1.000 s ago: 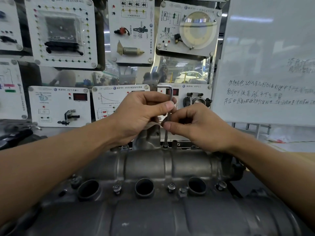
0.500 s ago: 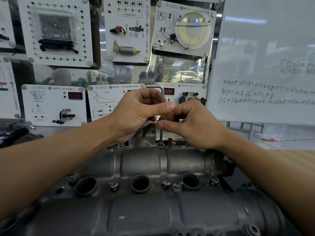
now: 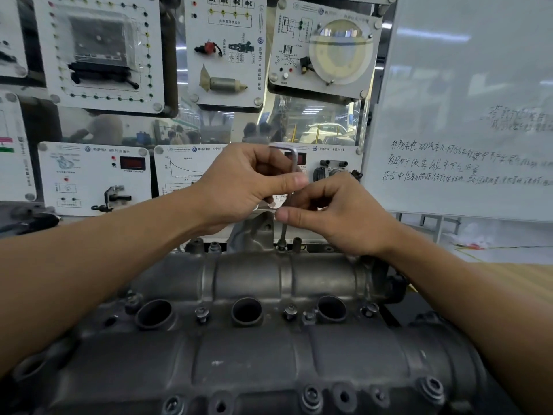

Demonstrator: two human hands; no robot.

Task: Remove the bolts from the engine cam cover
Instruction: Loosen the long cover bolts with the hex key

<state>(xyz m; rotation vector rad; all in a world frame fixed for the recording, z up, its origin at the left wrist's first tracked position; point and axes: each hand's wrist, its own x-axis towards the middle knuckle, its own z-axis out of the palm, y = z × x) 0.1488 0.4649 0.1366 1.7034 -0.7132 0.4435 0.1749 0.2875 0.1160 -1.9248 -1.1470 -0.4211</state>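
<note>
1. I am looking down over the grey cam cover [image 3: 248, 277], which is lying across the lower half of the head view with three round wells facing up.
2. The left hand [image 3: 239, 187] is gripping the hex key [image 3: 294, 164] by its bend, fingers curling round the short arm and the thumb pressing against the upright shaft.
3. The right hand [image 3: 338, 214] is pinching the same shaft lower down between thumb and forefinger, just beneath the left thumb.
4. The key is standing nearly upright, its tip sitting in the far-edge bolt [image 3: 281, 245], just right of a raised cast bracket [image 3: 254, 232].
5. More bolts are sitting in the cover: one mid-row bolt [image 3: 202, 313] between the left and middle wells, another mid-row bolt [image 3: 291, 311] right of the middle well, and a near-edge bolt [image 3: 311, 395] close to me.
6. Behind the engine, white training panels [image 3: 95, 178] are hanging on the wall, and a whiteboard [image 3: 466, 85] with handwriting is standing at the right.
</note>
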